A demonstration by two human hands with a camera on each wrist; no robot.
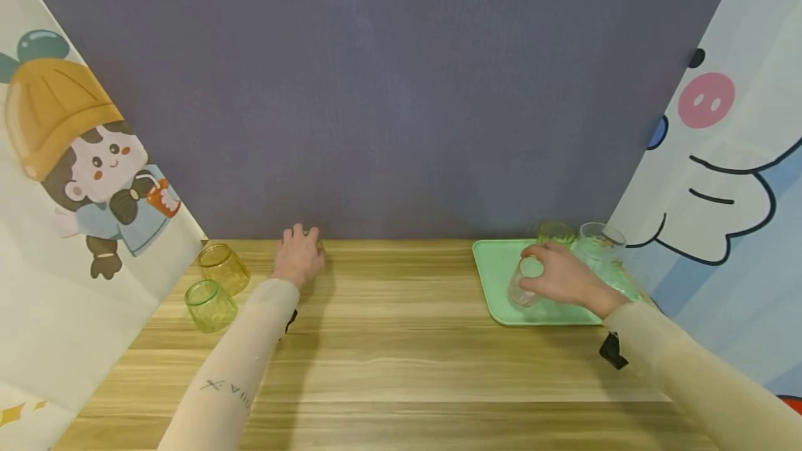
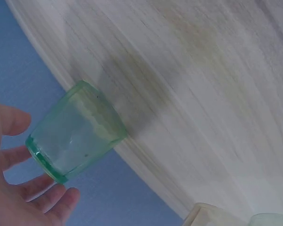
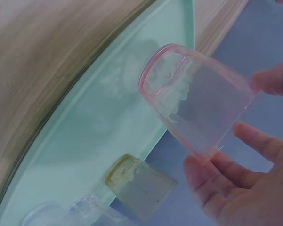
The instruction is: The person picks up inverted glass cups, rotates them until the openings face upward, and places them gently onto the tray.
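Sleeved forearms reach up the frame, both hands at glasses on the counter (image 1: 401, 367).
Right hand (image 1: 564, 277) curls its fingers round a pink-rimmed glass (image 3: 198, 101), tilted just over the green tray (image 1: 495, 277) at centre right so it can sit beside the yellow-green glass (image 1: 555, 232) and clear glass (image 1: 600, 239). Left hand (image 1: 299, 256), fingers spread, cups a green glass (image 2: 75, 132) at the counter's far edge, without closing on it; two yellow glasses (image 1: 216, 287) wait at left.

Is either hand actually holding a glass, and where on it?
The right hand grips a pink-tinted glass round its sides, over the green tray. The left hand reaches round a green glass; contact unclear.
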